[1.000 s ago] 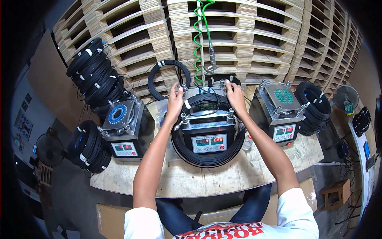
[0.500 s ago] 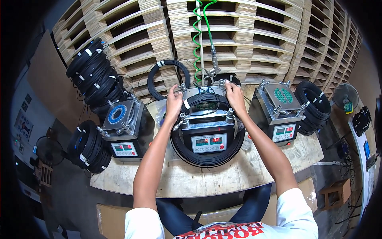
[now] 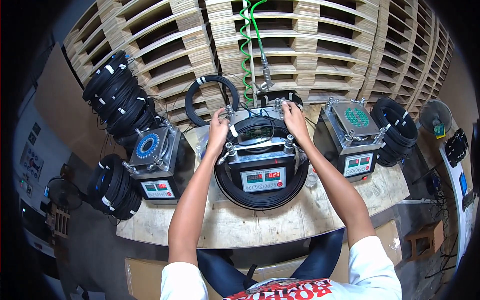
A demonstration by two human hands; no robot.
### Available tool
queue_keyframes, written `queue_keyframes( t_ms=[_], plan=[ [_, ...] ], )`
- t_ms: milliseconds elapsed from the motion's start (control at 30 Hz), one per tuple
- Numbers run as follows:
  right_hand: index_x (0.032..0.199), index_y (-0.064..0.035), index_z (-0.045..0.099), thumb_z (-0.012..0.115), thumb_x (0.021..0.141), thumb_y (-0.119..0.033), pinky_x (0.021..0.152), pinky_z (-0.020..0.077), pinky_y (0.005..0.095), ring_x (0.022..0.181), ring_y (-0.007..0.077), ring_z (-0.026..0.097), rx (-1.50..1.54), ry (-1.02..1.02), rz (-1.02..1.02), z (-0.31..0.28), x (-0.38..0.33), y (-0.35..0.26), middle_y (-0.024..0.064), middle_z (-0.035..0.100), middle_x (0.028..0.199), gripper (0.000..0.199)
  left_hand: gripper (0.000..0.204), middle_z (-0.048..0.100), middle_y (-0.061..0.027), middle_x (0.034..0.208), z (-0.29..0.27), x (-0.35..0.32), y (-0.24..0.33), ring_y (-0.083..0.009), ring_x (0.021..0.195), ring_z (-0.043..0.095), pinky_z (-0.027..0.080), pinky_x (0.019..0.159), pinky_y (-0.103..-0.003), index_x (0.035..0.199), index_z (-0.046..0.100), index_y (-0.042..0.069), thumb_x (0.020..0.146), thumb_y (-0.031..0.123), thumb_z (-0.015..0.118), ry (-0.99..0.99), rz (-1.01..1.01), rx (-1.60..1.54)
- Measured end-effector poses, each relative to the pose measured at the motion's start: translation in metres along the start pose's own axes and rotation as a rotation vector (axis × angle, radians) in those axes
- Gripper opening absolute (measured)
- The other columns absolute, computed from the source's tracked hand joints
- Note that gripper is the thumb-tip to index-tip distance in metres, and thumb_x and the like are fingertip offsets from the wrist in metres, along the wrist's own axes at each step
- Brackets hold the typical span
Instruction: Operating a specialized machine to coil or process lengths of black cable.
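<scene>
Little moved: both hands stay at machine (image 3: 260,160) back edge | left hand (image 3: 218,131) grip, right hand (image 3: 291,119) grip: cannot tell | black cable coil (image 3: 260,192) rings base

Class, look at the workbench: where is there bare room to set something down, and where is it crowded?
Bare wood runs along the near edge of the workbench, below the black cable coil. The back is crowded: three machines, with the left hand and right hand on the middle machine.

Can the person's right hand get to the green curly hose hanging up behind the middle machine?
Probably yes. The right hand rests on the middle machine's back edge, and the green curly hose hangs just beyond it with nothing between them.
</scene>
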State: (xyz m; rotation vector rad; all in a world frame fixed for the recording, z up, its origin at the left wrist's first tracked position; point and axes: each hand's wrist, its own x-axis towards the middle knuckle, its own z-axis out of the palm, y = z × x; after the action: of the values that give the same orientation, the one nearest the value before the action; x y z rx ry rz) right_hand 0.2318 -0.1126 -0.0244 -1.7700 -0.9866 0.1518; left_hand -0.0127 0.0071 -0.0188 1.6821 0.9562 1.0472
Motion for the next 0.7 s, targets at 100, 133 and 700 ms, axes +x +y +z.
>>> queue_keyframes(
  t_ms=[100, 133, 700],
  plan=[
    [0.125, -0.0108, 0.062, 0.044, 0.102, -0.049, 0.095, 0.0445, 0.0552, 0.108, 0.0464, 0.063, 0.008, -0.016, 0.006, -0.002, -0.003, -0.003, 0.0254, 0.070, 0.104, 0.048, 0.060, 0.064, -0.0109, 0.108, 0.000, -0.005, 0.007, -0.0140, 0.094, 0.058, 0.044, 0.087, -0.027, 0.146, 0.047, 0.009, 0.088, -0.004, 0.044, 0.006, -0.040, -0.017],
    [0.125, -0.0107, 0.062, 0.044, 0.102, -0.049, 0.094, 0.0443, 0.0557, 0.108, 0.0462, 0.063, 0.018, -0.001, 0.013, -0.002, -0.005, -0.004, 0.0251, 0.071, 0.103, 0.048, 0.064, 0.063, -0.0113, 0.109, 0.001, -0.007, 0.009, -0.0141, 0.095, 0.059, 0.045, 0.086, -0.027, 0.147, 0.045, 0.009, 0.086, -0.007, 0.043, 0.017, -0.044, -0.020],
    [0.120, -0.0060, 0.063, 0.040, 0.103, -0.048, 0.096, 0.0447, 0.0560, 0.113, 0.0504, 0.058, -0.006, -0.086, -0.011, -0.001, 0.001, 0.002, 0.0286, 0.066, 0.114, 0.051, 0.048, 0.065, -0.0032, 0.096, 0.000, -0.003, 0.004, -0.0113, 0.089, 0.056, 0.042, 0.084, -0.026, 0.146, 0.050, 0.008, 0.103, 0.029, 0.056, -0.006, -0.027, -0.059]
  ],
)
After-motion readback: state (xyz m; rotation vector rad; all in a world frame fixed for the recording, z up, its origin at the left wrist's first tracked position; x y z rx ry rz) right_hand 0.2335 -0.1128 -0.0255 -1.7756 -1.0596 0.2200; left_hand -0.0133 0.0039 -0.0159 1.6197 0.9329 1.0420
